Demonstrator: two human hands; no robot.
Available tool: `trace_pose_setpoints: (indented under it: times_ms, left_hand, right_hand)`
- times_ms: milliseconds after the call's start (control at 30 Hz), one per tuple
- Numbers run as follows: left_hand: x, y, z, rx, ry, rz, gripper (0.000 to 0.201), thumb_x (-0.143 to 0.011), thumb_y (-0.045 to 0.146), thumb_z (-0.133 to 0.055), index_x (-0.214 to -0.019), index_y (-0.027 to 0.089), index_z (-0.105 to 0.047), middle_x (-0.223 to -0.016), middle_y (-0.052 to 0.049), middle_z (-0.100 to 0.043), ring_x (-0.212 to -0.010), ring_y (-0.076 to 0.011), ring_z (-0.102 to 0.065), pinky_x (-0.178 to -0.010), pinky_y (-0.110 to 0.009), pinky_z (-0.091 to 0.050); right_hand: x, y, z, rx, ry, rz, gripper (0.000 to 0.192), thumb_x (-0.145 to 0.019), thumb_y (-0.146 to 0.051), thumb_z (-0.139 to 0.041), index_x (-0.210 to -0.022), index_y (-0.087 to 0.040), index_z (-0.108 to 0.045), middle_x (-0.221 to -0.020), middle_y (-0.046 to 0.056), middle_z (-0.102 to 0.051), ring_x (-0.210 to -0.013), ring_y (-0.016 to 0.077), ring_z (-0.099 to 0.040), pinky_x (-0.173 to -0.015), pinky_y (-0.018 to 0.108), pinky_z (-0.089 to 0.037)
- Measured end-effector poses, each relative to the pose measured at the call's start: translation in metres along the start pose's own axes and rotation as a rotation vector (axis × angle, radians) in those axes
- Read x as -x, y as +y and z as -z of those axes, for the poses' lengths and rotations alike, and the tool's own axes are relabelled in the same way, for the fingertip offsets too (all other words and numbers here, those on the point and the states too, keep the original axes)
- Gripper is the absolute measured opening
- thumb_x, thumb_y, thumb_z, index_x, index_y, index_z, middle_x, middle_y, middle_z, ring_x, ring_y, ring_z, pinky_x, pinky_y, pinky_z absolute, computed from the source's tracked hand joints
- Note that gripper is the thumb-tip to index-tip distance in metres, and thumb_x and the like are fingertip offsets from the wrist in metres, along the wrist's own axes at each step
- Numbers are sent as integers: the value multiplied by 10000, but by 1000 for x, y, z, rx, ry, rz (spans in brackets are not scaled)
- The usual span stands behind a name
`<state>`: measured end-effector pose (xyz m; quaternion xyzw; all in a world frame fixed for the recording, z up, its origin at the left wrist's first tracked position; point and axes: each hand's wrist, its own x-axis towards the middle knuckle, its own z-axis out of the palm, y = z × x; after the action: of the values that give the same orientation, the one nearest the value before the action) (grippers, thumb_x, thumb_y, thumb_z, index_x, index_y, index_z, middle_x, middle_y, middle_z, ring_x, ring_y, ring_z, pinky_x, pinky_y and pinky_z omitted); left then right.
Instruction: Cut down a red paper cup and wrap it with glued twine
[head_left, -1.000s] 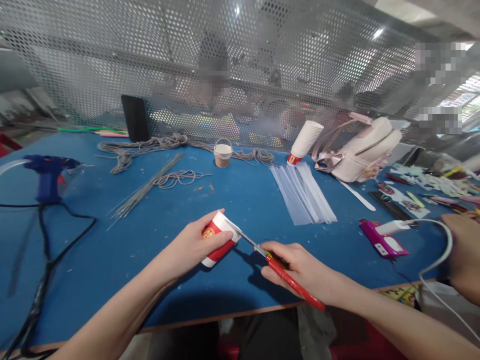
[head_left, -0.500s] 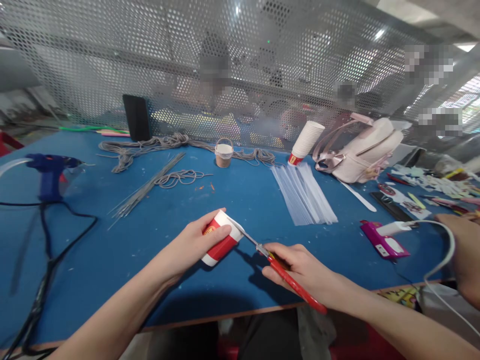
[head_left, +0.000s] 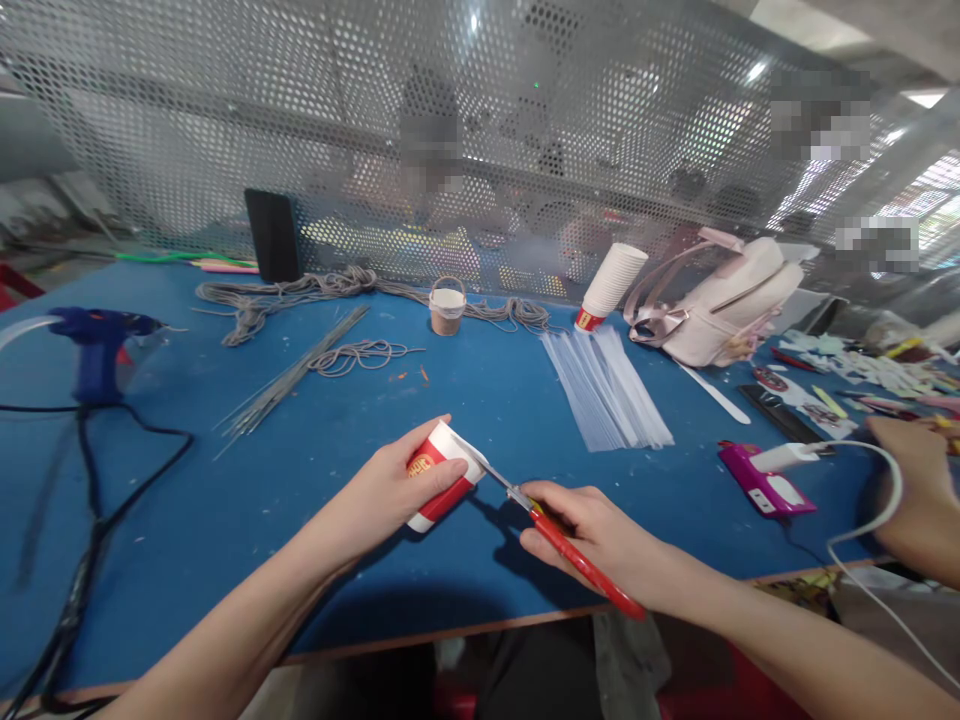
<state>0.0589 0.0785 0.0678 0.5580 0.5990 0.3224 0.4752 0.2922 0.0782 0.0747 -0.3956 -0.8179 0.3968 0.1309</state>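
Observation:
My left hand (head_left: pixel 401 485) is wrapped round a red and white paper cup (head_left: pixel 450 497), held tilted above the blue table with its rim toward the right. My right hand (head_left: pixel 592 540) grips a pair of scissors (head_left: pixel 577 560) by red handles. The metal blades reach up and left to the cup's rim, and their tips are partly hidden by the cup, so I cannot tell how deep they sit in the paper. My left thumb lies across the cup's side, close to the blades.
A blue glue gun (head_left: pixel 101 350) with a black cable stands left. Grey cord (head_left: pixel 285 290), a little bucket (head_left: pixel 447 310), stacked paper cups (head_left: pixel 611 285), clear strips (head_left: pixel 607 390) and a pink backpack (head_left: pixel 727 300) lie farther back. Right are a purple power strip (head_left: pixel 765 480) and another person's arm (head_left: pixel 919 490).
My right hand and the scissors have shifted slightly left, closer to the cup. The cup has turned a little in my left hand. The other person's arm at right has moved slightly.

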Motion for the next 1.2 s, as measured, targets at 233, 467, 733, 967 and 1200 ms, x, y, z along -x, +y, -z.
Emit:
trace_pose_setpoints:
  times_ms: [233, 467, 733, 967, 1200]
  left_hand:
    - [2, 2, -1, -6, 21, 4, 783, -751, 572, -587, -1400, 163, -429, -1214, -82, -660, -1026, -279, -628, -889, -375, -486]
    - [0, 2, -1, -127, 36, -45, 778, -740, 564, -577, -1395, 167, -441, -1196, -67, -671, -1035, -273, -630, -903, -351, -480]
    - [0, -1, -2, -215, 34, -55, 801, -750, 575, -545, -1418, 157, -403, -1198, -87, -657, -1003, -275, -630, -897, -363, -469]
    - [2, 3, -3, -196, 60, -23, 815, -729, 565, -587, -1409, 149, -421, -1052, -94, -712, -902, -285, -666, -765, -357, -515]
    - [-1, -7, -10, -256, 148, -159, 754, -740, 538, -594, -1384, 172, -456, -1250, -101, -634, -1155, -312, -571, -945, -384, -453]
  right_hand:
    - [3, 1, 0, 6, -12, -3, 291, -904, -401, -512, -921, -124, -598, -553, -84, -349, -496, 65, -262, -459, 194, -258]
    - [2, -2, 1, 46, 9, 18, 272, -902, -379, -523, -963, -123, -595, -566, -82, -363, -509, 66, -277, -477, 188, -275]
    - [3, 0, -1, 28, 19, -2, 291, -900, -396, -519, -956, -121, -596, -553, -80, -385, -491, 66, -279, -462, 191, -268]
    - [5, -1, 0, 33, 2, -14, 292, -903, -408, -514, -923, -129, -600, -545, -83, -370, -502, 70, -246, -460, 195, -259]
    - [3, -3, 0, 41, 22, -10, 285, -897, -386, -529, -976, -124, -605, -561, -78, -385, -509, 72, -258, -464, 195, -268]
